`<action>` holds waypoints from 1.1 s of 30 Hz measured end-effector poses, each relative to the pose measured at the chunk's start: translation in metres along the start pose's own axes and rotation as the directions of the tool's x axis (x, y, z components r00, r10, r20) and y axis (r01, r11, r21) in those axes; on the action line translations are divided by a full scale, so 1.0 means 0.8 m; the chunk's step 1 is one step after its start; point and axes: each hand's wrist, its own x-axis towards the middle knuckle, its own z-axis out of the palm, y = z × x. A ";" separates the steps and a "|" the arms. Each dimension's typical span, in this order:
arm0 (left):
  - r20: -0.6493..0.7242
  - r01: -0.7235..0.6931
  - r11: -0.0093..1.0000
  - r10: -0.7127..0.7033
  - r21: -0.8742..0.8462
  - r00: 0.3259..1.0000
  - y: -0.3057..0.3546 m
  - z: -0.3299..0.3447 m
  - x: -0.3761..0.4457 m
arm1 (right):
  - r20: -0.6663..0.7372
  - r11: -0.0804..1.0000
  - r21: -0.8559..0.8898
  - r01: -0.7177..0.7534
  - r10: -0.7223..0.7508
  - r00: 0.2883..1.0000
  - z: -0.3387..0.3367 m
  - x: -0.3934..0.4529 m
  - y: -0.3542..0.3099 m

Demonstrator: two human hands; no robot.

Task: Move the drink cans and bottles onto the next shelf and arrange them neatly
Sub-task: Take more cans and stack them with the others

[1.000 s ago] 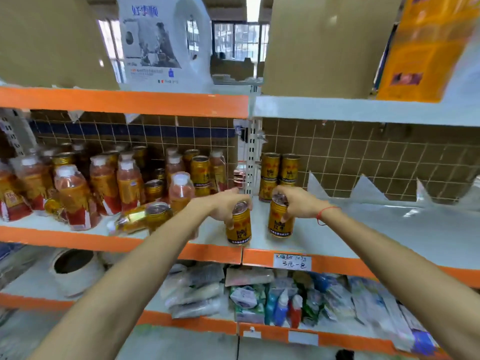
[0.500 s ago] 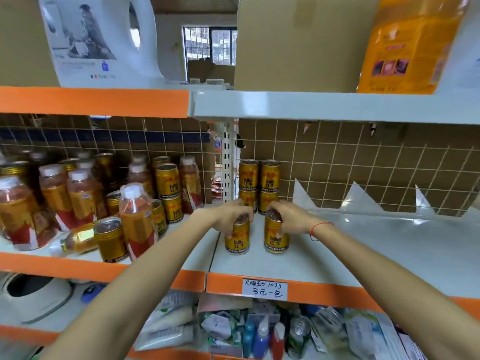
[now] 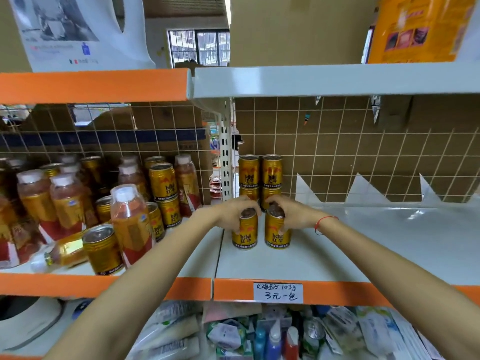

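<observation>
The left hand (image 3: 237, 210) and right hand (image 3: 291, 214) are each gripping a Red Bull can (image 3: 244, 231) by its rim, seating both upright just before the stacked cans (image 3: 260, 175) beyond the fingertips, probably starting a row.

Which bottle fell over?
The bottle lying on its side at the left shelf's front edge, white cap pointing left. All the other bottles stand upright.

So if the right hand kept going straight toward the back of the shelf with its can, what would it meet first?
Probably the stacked cans by the back grid: the right hand grips its can just in front of that stack. The gap between them is hard to judge.
</observation>
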 end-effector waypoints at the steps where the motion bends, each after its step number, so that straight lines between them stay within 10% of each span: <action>1: -0.030 0.030 0.997 -0.032 -0.065 0.999 0.000 0.004 -0.001 | 0.004 0.998 0.051 -0.032 0.032 0.999 0.004 -0.001 0.001; 10: -0.143 0.204 0.954 -0.239 -0.221 0.960 0.008 0.022 0.009 | -0.212 0.924 0.330 -0.194 0.273 0.939 0.044 0.001 0.007; 25: -0.437 0.070 0.900 -0.275 -0.430 0.856 -0.009 0.056 0.041 | -0.354 0.914 0.403 -0.049 0.206 0.912 0.048 0.040 0.033; 33: -0.360 0.077 0.896 -0.253 -0.438 0.898 -0.014 0.056 0.041 | -0.326 0.926 0.366 -0.097 0.225 0.918 0.057 0.045 0.031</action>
